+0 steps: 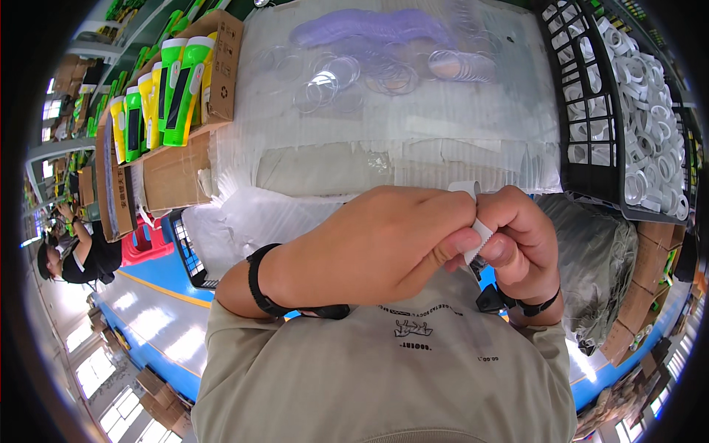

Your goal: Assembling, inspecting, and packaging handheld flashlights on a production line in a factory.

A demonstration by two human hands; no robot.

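Note:
In front of my chest, over the near edge of the worktable, my two hands meet around a white plastic ring (481, 235) with a ridged edge. My left hand (391, 240) reaches across from the left, its thumb and fingers closed on one side of the ring. My right hand (521, 236) pinches the other side between thumb and curled fingers. Fingers cover much of the ring. Beyond the hands, clear round discs (461, 66) and a row of purple-tinted discs (369, 28) lie on the plastic-covered table (473, 122).
At the right stands a black crate (591, 111) with many white rings (650, 122). Green and yellow flashlights (188, 88) fill a cardboard box (225, 70) at the left. A dark plastic bag (598, 258) sits by my right arm. Another person (85, 251) works far left, near a red stool (144, 240).

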